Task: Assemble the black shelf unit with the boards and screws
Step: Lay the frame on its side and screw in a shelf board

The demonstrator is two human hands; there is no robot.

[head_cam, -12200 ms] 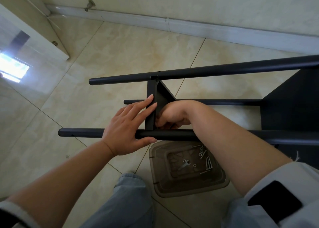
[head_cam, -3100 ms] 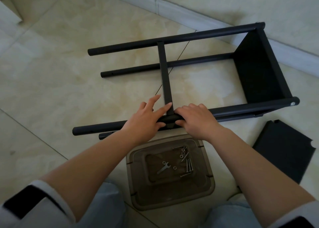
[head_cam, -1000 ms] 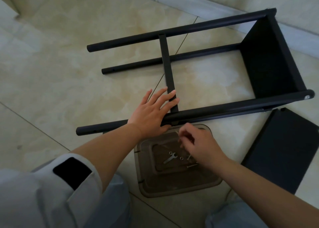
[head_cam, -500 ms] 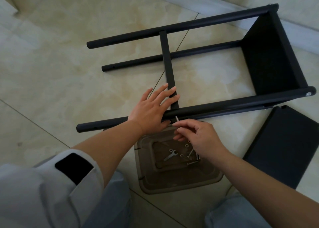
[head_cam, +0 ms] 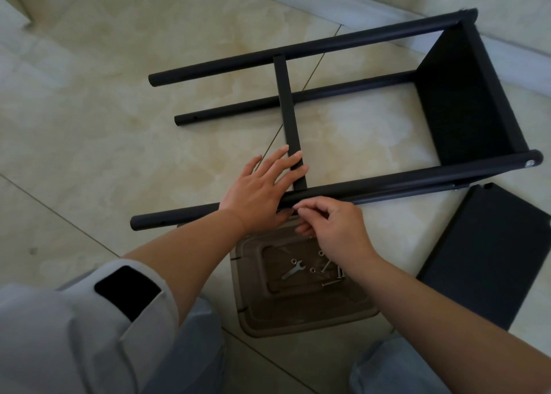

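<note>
Head view: our right hand (head_cam: 334,226) has its grip pinched at the near pole (head_cam: 387,182), apparently on a screw we cannot see; our left hand (head_cam: 262,185) lies spread, pressing the middle board (head_cam: 287,119) to that pole. End board (head_cam: 465,95) looks mounted; we judge the middle board's fastening unfinished, loose board (head_cam: 489,259) still on the floor, screws (head_cam: 331,274) remaining in the tray (head_cam: 298,316).

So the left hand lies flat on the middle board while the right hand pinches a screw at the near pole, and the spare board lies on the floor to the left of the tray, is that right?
Not quite: the spare board lies right of the tray, as the head view shows. The left hand does lie flat on the middle board, and the right hand pinches something small, likely a screw, at the near pole.
</note>
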